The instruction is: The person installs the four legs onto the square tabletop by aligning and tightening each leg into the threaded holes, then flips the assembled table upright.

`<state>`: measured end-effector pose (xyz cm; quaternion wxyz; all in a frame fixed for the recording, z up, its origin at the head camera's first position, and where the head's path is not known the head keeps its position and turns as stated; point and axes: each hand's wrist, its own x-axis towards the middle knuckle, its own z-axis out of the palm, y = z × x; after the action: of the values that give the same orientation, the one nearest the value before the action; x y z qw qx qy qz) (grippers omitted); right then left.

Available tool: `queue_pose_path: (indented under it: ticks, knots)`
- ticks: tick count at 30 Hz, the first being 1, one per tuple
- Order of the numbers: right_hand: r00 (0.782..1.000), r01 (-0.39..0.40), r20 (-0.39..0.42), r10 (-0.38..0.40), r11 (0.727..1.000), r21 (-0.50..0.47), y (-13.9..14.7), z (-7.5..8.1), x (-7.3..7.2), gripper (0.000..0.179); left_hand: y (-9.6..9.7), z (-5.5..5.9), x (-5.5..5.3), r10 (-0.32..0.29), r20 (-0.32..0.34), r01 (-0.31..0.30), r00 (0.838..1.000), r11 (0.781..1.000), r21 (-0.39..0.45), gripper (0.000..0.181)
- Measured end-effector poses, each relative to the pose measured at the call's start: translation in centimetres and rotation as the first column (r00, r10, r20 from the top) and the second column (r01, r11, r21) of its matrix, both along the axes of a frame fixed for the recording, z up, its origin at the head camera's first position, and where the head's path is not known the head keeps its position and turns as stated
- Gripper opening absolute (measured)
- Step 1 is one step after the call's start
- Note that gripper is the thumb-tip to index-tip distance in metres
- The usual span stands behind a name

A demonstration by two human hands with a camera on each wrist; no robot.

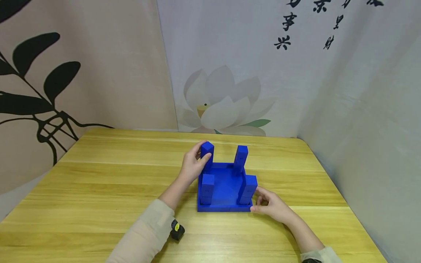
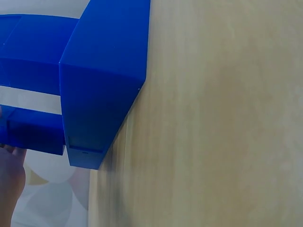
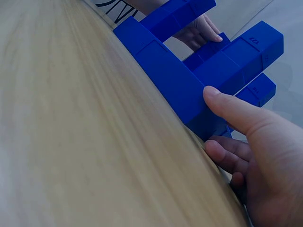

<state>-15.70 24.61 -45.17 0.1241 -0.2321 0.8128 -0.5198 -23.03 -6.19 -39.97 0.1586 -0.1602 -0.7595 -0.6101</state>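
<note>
A blue plastic base (image 1: 227, 186) with a low raised rim sits on the table, and a blue square post stands at each corner. My left hand (image 1: 194, 162) grips the back-left post (image 1: 207, 148) near its top, thumb on the near side. In the left wrist view, that hand (image 2: 10, 175) shows only at the left edge. My right hand (image 1: 271, 206) is at the base's front-right corner, below the front-right post (image 1: 248, 188). The right wrist view has the right thumb (image 3: 227, 104) on the corner and the curled fingers lower down, pinching it.
The wooden table (image 1: 98, 204) extends around the base. A printed curtain (image 1: 236, 44) hangs behind it, with pale cloth (image 1: 368, 109) along the right side. A small black device (image 1: 177, 231) with a yellow mark is by the left sleeve.
</note>
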Motion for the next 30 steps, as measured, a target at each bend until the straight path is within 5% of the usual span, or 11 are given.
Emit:
queue_pose_path:
  ticks: [7, 15, 26, 30]
  knots:
    - [1.000, 0.010, 0.007, -0.010, 1.000, 0.017, 0.0, 0.1, 0.0, 0.061, -0.1, -0.1, 0.0, -0.034, 0.023, 0.034, 0.999, 0.999, -0.010, 0.052]
    - [1.000, -0.004, 0.004, 0.004, 1.000, -0.002, 0.0, 0.3, 0.1, 0.061, -0.2, 0.0, 0.3, 0.035, 0.069, -0.036, 0.997, 0.999, 0.010, 0.074]
    - [1.000, 0.017, -0.004, -0.017, 0.999, 0.037, -0.8, 2.0, 0.8, 0.059, 0.2, 0.1, 0.4, 0.154, 0.022, -0.154, 0.988, 0.988, -0.005, 0.048]
    - [1.000, 0.025, -0.002, -0.025, 0.999, 0.047, -0.3, 0.6, 0.2, 0.061, 0.2, -0.2, 0.4, 0.169, 0.006, -0.169, 0.986, 0.986, -0.005, 0.042]
